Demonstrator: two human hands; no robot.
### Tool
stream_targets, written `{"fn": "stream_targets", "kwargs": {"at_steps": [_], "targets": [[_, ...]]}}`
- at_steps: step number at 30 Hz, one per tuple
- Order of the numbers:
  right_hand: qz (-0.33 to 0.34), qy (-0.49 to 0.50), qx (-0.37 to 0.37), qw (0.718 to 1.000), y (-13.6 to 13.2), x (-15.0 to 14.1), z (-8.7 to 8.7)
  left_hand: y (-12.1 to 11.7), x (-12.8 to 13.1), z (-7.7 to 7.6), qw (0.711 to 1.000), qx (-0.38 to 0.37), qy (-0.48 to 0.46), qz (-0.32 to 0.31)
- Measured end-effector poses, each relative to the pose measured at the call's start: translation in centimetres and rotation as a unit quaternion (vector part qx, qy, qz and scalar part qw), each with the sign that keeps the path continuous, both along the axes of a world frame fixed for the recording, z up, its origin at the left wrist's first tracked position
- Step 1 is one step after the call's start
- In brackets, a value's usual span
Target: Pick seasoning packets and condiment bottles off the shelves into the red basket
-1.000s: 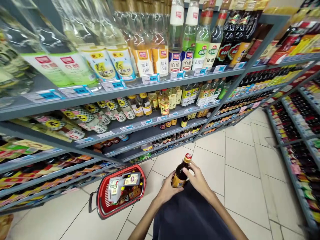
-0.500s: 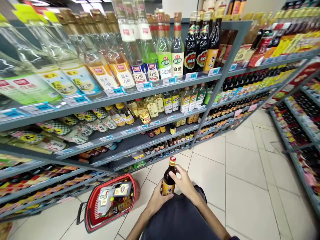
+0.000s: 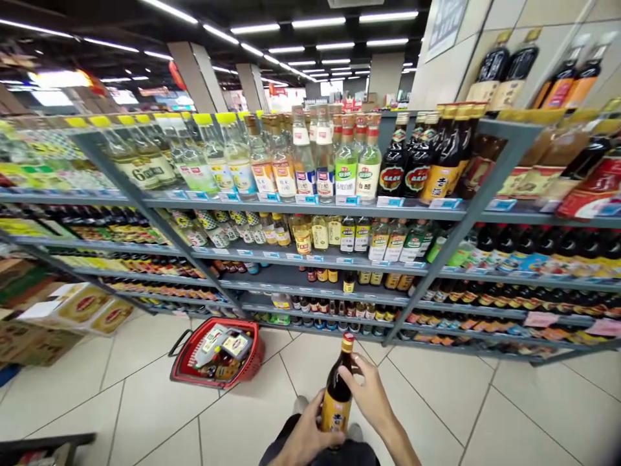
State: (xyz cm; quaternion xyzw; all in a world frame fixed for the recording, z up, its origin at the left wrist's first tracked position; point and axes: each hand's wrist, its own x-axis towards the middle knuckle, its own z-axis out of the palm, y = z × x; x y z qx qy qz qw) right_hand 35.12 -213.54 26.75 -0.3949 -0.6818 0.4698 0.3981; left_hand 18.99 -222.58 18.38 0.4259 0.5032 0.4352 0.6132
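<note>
A dark glass bottle (image 3: 339,385) with a yellow-orange label and a red and gold cap is held in front of me, slightly tilted. My left hand (image 3: 310,430) wraps round its lower part, beside the label. Around the neck and shoulder, the thumb and fingers of my right hand (image 3: 366,388) are closed. Left of my hands, a red shopping basket (image 3: 250,369) stands on the floor with several bottles and jugs inside. A similar dark bottle with an orange label (image 3: 439,175) stands on the top shelf.
Long grey shelving (image 3: 272,206) full of vinegar and sauce bottles runs across in front. Cardboard boxes (image 3: 72,307) are stacked at the far left on the tiled floor (image 3: 417,414). A dark low frame (image 3: 48,443) shows at the lower left corner.
My view has lifted and turned, so more of the store and ceiling shows. Both hands keep hold of the bottle, which appears lower in the picture.
</note>
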Motion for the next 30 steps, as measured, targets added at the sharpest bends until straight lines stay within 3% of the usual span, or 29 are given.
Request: {"fn": "stream_targets", "kwargs": {"at_steps": [5, 9, 11, 13, 18, 21, 26, 30], "targets": [[0.014, 0.007, 0.012, 1.0, -1.1, -1.6, 0.2, -1.1, -0.9, -0.7, 0.998, -0.019, 0.028, 0.059], [-0.022, -0.004, -0.011, 1.0, -1.8, -3.7, -0.3, -1.5, -3.0, -0.9, 0.996, -0.047, 0.039, 0.064], [-0.043, -0.023, -0.008, 0.999, -1.8, -4.5, 0.8, -1.3, -4.5, -0.1, 0.996, -0.039, 0.056, 0.052], [-0.051, -0.039, 0.025, 0.998, -1.8, -5.0, 3.0, -0.5, -6.1, 1.5, 0.996, 0.002, 0.08, 0.032], [-0.115, -0.107, 0.126, 0.98, -1.3, -3.9, 11.3, 4.0, -8.7, 8.0, 0.966, 0.187, 0.173, -0.037], [-0.151, -0.128, 0.164, 0.966, -0.4, -2.1, 16.5, 7.8, -7.4, 12.4, 0.933, 0.287, 0.211, -0.054], [-0.177, -0.094, 0.214, 0.956, 3.5, 4.3, 26.1, 13.6, 1.2, 21.1, 0.884, 0.399, 0.229, -0.076], [-0.168, -0.086, 0.384, 0.904, 8.7, 12.4, 35.2, 18.3, 9.1, 29.2, 0.825, 0.488, 0.274, -0.079]]}}
